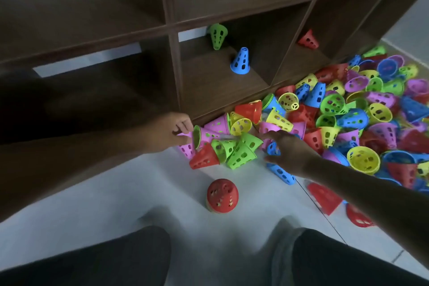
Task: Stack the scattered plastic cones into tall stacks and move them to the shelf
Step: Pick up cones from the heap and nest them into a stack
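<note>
Gathering step. Left hand (173,131) pinches a pink cone (209,134) at the pile's (348,118) near-left edge; right hand (286,147) reaches in with fingers spread, apparently holding nothing, though blur hides detail. Next: nest cones. Shelf (209,81) just beyond; bare floor (139,181) nearer.

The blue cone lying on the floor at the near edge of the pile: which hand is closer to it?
Right. The right hand hovers just above the lying blue cone, fingers spread. The left hand is well off to its left, holding a pink cone.
</note>
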Tool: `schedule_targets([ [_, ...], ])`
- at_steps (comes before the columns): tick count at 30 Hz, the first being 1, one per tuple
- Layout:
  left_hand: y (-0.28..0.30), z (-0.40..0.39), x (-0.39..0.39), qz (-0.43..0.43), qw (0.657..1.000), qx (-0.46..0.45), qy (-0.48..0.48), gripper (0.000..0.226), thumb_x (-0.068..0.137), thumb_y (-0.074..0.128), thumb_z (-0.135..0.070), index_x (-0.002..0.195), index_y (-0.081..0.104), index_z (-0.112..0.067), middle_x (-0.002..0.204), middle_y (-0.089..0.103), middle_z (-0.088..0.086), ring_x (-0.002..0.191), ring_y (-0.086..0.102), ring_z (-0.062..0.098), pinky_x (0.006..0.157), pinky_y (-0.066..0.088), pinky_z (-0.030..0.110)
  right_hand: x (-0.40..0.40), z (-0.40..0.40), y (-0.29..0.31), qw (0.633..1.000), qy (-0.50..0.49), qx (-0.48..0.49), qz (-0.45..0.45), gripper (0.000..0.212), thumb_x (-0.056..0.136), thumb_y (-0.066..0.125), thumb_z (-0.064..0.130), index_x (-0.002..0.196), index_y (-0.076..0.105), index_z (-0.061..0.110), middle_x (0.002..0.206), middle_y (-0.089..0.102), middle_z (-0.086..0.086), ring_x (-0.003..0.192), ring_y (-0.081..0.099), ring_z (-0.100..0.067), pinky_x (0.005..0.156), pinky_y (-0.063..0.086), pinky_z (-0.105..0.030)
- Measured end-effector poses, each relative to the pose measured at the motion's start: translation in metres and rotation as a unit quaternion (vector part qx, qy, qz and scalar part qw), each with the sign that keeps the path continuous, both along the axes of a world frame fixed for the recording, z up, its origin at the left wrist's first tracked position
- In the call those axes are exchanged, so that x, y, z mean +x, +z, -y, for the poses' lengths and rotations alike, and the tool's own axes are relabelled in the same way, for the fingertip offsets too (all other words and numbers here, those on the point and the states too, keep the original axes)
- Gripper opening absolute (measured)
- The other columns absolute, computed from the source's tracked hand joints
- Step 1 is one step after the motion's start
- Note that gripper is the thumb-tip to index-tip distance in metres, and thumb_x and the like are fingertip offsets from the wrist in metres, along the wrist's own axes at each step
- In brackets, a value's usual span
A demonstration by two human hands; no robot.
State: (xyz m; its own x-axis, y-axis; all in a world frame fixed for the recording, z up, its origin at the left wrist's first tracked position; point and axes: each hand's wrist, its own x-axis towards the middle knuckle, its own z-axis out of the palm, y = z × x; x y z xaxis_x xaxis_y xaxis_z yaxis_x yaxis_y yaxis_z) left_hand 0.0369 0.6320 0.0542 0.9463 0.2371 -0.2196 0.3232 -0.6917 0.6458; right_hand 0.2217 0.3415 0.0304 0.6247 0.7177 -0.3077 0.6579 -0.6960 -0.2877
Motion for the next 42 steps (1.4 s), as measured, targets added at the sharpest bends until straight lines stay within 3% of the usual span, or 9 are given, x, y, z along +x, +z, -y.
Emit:
schedule_targets([
  [4,-0.036,-0.004,0.016,-0.018,1.000,-0.012,-0.019,0.024,0.086,0.079,-0.016,0.107,0.069,-0.010,0.102,0.071,0.002,0.092,0.064,0.004,0.070,0.048,0.007,0.013,0.001,-0.013,1.000,0.024,-0.010,0.003,0.045,0.090,0.070,0.036,0.131,0.058,0.023,0.131,0.057,-0.004,0.119,0.056,-0.022,0.101,0.047,-0.041],
  [7,-0.061,-0.002,0.018,-0.029,0.999,0.016,-0.035,0.026,0.084,0.080,-0.017,0.107,0.069,-0.014,0.102,0.071,-0.002,0.096,0.066,0.014,0.082,0.056,0.029,0.017,-0.005,-0.020,1.000,0.022,0.014,-0.008,0.029,0.090,0.072,0.034,0.117,0.068,0.023,0.119,0.060,0.000,0.103,0.058,-0.015,0.094,0.049,-0.036],
  [10,-0.078,0.004,0.017,0.007,0.998,0.048,-0.038,0.034,0.080,0.083,-0.019,0.111,0.070,-0.013,0.098,0.071,-0.002,0.094,0.067,0.017,0.083,0.056,0.034,0.012,-0.016,-0.027,0.999,0.018,0.040,-0.015,0.018,0.088,0.075,0.031,0.102,0.072,0.023,0.107,0.063,0.004,0.087,0.056,-0.009,0.077,0.046,-0.028],
  [15,-0.086,0.029,0.019,0.103,0.972,0.205,-0.049,0.043,0.071,0.088,-0.034,0.099,0.060,-0.017,0.089,0.066,-0.003,0.079,0.060,0.016,0.066,0.051,0.032,0.000,-0.024,-0.040,0.999,-0.014,0.046,-0.002,0.023,0.088,0.073,0.038,0.102,0.070,0.021,0.105,0.065,0.004,0.095,0.063,-0.018,0.082,0.052,-0.033],
  [20,-0.092,0.047,0.012,0.076,0.977,0.196,-0.028,0.045,0.077,0.079,-0.052,0.098,0.050,-0.024,0.091,0.056,-0.009,0.079,0.054,0.009,0.056,0.033,0.023,-0.010,-0.025,-0.051,0.998,-0.027,0.048,0.028,0.021,0.093,0.065,0.039,0.100,0.069,0.019,0.101,0.067,-0.001,0.092,0.065,-0.025,0.077,0.054,-0.037],
  [28,-0.113,0.052,0.004,0.017,0.978,0.209,0.003,0.059,0.076,0.078,-0.058,0.118,0.064,-0.020,0.112,0.063,0.000,0.104,0.061,0.023,0.069,0.049,0.032,-0.019,-0.004,-0.052,0.972,-0.120,0.202,0.015,0.017,0.091,0.070,0.018,0.077,0.070,0.009,0.070,0.065,-0.009,0.067,0.061,-0.029,0.061,0.044,-0.035],
  [35,-0.111,0.059,-0.005,0.033,0.993,0.085,0.069,0.055,0.077,0.060,-0.073,0.098,0.060,-0.022,0.087,0.067,-0.006,0.081,0.063,0.015,0.064,0.054,0.034,-0.046,0.027,-0.027,0.878,-0.307,0.313,-0.193,0.013,0.095,0.065,0.014,0.087,0.074,0.009,0.070,0.072,-0.006,0.066,0.070,-0.012,0.070,0.054,-0.021],
  [39,-0.081,0.069,-0.008,0.025,0.986,0.014,0.167,0.044,0.082,0.073,-0.052,0.103,0.060,-0.015,0.085,0.068,-0.003,0.077,0.062,0.007,0.064,0.047,0.021,-0.067,0.029,-0.009,0.785,-0.379,0.391,-0.296,0.015,0.097,0.060,0.008,0.096,0.073,0.002,0.082,0.074,-0.015,0.073,0.071,-0.018,0.077,0.060,-0.030],
  [42,-0.046,0.076,-0.022,0.036,0.972,-0.024,0.230,0.038,0.083,0.073,-0.049,0.108,0.058,-0.024,0.093,0.063,-0.017,0.087,0.059,0.005,0.067,0.043,0.021,-0.086,0.029,0.010,0.700,-0.433,0.419,-0.383,0.020,0.100,0.055,0.012,0.100,0.072,0.002,0.092,0.074,-0.016,0.082,0.071,-0.019,0.082,0.060,-0.027],
])
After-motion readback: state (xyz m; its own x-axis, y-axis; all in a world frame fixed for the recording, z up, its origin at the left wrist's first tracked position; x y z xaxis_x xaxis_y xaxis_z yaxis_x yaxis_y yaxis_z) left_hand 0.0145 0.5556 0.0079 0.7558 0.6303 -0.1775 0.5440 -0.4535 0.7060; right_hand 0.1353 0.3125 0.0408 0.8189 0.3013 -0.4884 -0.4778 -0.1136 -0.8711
